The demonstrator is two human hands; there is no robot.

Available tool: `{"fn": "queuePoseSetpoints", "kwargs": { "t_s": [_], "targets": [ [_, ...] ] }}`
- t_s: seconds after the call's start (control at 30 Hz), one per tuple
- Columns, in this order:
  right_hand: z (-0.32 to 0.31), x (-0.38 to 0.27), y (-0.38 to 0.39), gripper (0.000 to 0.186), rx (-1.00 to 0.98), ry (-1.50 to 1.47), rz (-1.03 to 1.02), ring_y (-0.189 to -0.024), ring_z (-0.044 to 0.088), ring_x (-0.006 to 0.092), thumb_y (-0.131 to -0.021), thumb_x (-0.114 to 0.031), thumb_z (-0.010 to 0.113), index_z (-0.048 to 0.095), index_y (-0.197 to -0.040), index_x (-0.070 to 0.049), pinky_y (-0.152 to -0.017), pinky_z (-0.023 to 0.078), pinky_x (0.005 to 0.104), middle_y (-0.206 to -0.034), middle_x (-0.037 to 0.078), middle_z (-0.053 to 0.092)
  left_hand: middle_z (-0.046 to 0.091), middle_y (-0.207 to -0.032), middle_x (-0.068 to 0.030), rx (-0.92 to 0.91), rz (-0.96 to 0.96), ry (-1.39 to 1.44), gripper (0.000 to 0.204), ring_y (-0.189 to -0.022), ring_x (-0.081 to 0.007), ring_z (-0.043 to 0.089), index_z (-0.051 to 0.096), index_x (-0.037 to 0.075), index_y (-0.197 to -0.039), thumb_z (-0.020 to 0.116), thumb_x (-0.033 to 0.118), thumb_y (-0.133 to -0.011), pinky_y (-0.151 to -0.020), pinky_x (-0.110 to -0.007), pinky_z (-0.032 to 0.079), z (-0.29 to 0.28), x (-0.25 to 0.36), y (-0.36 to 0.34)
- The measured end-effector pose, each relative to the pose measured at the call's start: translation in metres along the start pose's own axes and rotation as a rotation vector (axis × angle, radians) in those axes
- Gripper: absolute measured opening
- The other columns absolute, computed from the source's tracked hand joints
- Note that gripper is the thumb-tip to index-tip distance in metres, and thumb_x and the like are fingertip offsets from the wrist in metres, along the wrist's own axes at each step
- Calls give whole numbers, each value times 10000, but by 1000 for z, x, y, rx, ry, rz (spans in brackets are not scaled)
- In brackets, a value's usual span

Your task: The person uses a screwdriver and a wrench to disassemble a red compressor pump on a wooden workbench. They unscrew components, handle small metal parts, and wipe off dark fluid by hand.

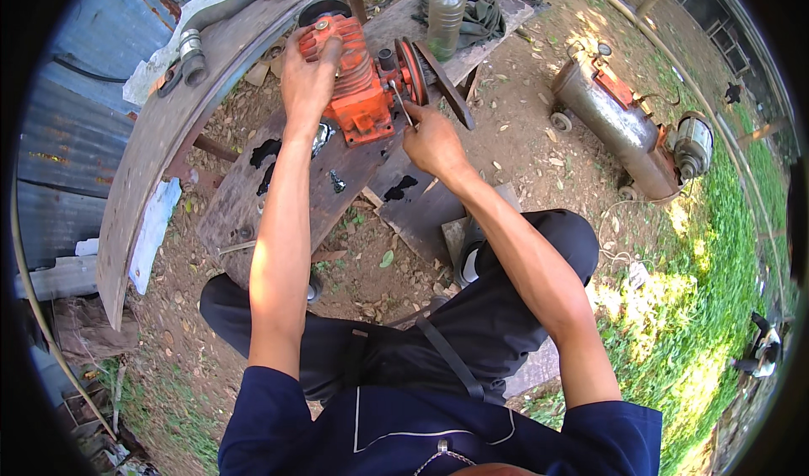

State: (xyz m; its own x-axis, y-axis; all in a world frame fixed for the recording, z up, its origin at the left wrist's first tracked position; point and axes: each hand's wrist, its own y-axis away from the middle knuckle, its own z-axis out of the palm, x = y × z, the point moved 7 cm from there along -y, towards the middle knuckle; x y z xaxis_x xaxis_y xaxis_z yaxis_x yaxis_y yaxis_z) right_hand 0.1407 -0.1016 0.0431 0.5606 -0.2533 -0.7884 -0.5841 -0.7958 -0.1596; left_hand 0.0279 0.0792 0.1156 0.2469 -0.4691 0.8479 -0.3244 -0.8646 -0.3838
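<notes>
One orange finned compressor pump (361,105), upright on the plank table (240,210); I have the left hand (310,80) half-curled about its top, thumb and fingers gripping. Right hand (431,141): closed on a slim metal tool (400,101), far end near the pump's pulley (412,73); contact I cannot tell. Beyond: one blue-capped plastic bottle (445,21), beside dark cloth (482,18). Rightward, on the ground: one wheeled steel tank (602,115).

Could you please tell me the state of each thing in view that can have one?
Orange finned machine: on stained plank, left hand against it
Metal tool: in right hand
Bottle: upright, capped
Dark cloth: crumpled
Metal tank: horizontal, on ground
</notes>
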Motion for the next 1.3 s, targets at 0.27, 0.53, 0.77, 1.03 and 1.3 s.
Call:
{"fn": "queuePoseSetpoints", "kwargs": {
  "t_s": [0.27,0.53,0.77,1.03,1.3],
  "targets": [
    [-6,7,3,379,86,42,-72,-1010,621,443,-826,-77,507,639,-1159,47,-909,484,458,-1022,316,641,594,-1257,-214,2,50,4,655,-1157,-308,578,522,18,-1309,656,442,-827,-981,-371,427,2,6,2],
    [-10,-3,-2,372,-72,4,133,-1066,620,397,-852,-123,575,633,-1186,29,-950,471,421,-1109,271,644,591,-1246,-231,21,19,3,682,-1152,-358,577,520,4,-1294,660,416,-770,-982,-409,433,0,-2,-1],
    [-6,-2,-3,284,56,69,-116,-944,620,452,-810,-80,539,670,-1017,63,-876,488,482,-939,316,641,572,-1256,-246,38,43,-22,675,-1160,-383,565,518,21,-1303,642,431,-781,-986,-440,429,4,-3,-1],
    [-6,-22,-13,209,-62,192,-34,-927,635,445,-735,-69,591,677,-852,82,-845,511,463,-911,314,651,571,-1241,-262,48,53,-57,676,-1141,-412,567,512,19,-1298,627,455,-795,-965,-471,442,5,-1,0],
    [11,-48,-63,198,-571,657,-97,-776,703,325,-741,-121,623,685,-779,62,-722,561,403,-821,244,689,561,-1254,-258,70,78,-102,702,-1141,-416,570,492,31,-1317,633,489,-805,-959,-478,449,3,-7,-2]
  ]
}}
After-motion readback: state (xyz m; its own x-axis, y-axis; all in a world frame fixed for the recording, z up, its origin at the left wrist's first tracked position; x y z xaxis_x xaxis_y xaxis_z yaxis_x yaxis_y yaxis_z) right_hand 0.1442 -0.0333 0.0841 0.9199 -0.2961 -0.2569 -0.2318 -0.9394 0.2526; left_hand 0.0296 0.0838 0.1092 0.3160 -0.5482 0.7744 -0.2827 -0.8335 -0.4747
